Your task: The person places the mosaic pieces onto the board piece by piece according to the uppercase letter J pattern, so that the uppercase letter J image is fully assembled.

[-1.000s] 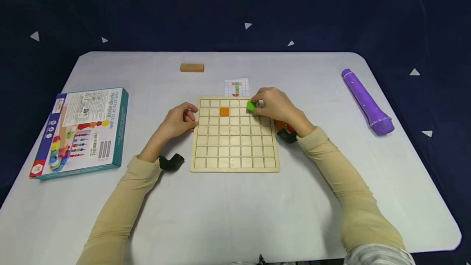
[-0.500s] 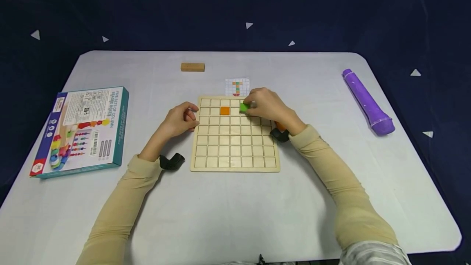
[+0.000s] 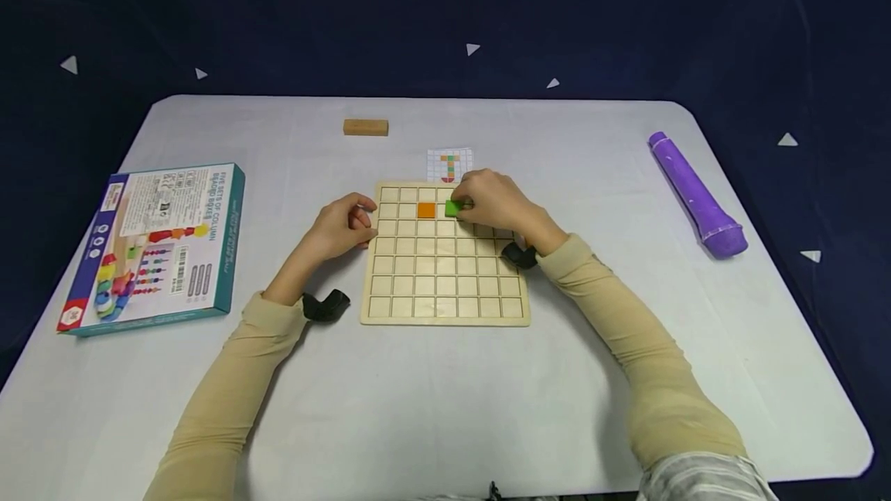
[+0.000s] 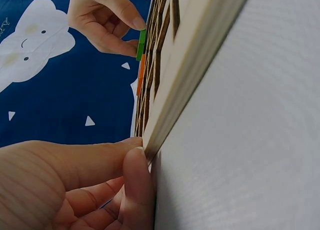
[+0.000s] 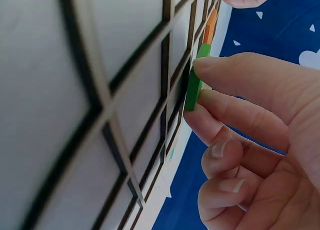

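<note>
A pale wooden grid board [image 3: 445,285] lies flat on the white table. My right hand [image 3: 496,201] pinches a green square tile [image 3: 452,209] between thumb and fingers, low over the second row from the far edge. An orange square tile [image 3: 426,210] sits in a cell of that row, just left of the green one. In the right wrist view the green tile [image 5: 193,93] tilts against the grid, its end close to the orange tile [image 5: 210,26]. My left hand [image 3: 339,227] holds the board's left edge with thumb and fingertip, seen close in the left wrist view.
A small pattern card [image 3: 449,165] lies just beyond the board, with a wooden block [image 3: 365,127] farther back left. A toy box [image 3: 153,246] lies at the left and a purple microphone-shaped object [image 3: 696,195] at the right. Black wrist mounts [image 3: 325,306] hang by both sleeves.
My right hand has moved left along the board with the green tile, bringing it nearer the orange tile. My left hand has stayed at the board's edge.
</note>
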Demonstrator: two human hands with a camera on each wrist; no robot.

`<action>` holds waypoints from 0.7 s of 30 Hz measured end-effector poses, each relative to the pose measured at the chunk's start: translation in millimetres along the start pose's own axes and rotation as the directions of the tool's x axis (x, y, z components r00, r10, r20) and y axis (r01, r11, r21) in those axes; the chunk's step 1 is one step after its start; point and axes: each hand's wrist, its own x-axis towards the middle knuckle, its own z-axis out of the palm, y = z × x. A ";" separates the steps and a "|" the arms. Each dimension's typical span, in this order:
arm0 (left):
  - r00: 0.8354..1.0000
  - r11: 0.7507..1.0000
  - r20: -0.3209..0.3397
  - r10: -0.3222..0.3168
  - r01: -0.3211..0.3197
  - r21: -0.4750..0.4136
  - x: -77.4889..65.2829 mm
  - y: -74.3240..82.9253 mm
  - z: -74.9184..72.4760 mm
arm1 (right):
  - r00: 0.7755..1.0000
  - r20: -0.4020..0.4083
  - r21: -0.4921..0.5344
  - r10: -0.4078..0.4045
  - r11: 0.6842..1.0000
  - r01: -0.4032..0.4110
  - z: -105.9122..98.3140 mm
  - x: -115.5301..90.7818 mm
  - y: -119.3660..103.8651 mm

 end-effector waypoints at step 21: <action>1.000 1.000 0.005 -0.002 0.002 0.002 0.5 -0.5 0.1 | 0.999 0.044 0.008 -0.017 1.000 0.016 2.9 6.4 -4.2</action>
